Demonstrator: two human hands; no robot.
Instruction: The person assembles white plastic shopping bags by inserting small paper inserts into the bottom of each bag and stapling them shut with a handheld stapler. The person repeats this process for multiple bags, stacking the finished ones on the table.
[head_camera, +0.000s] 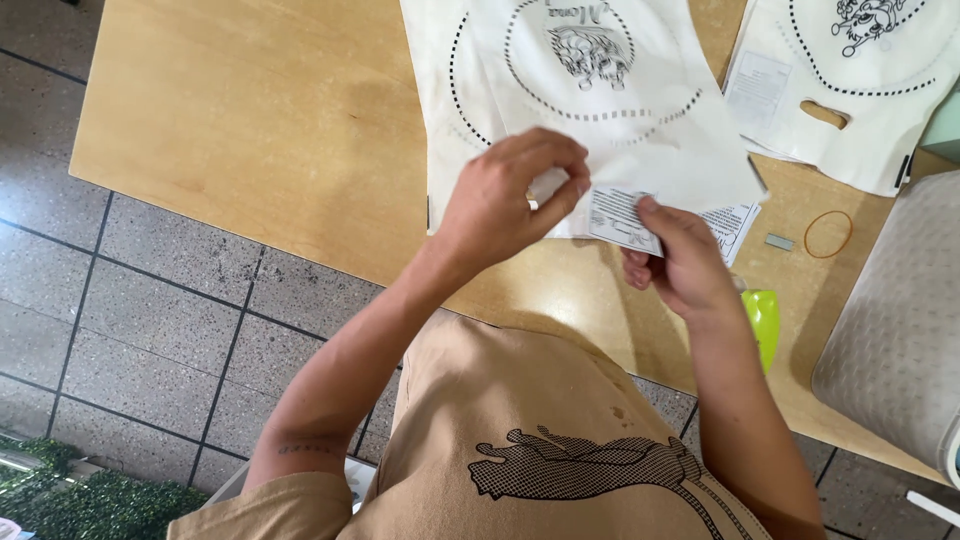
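Fingers (575, 185) of the left hand (505, 200) pinch the white bag (640, 120) while the right hand (675, 255), at four o'clock from it, clamps a printed slip (620, 215), which seems to need sliding squarely inside.

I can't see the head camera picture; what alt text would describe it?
Seen from above, a person's left hand and right hand pinch a small printed paper slip at the edge of a white bag on a wooden table. A rubber band and a second white bag lie to the right.
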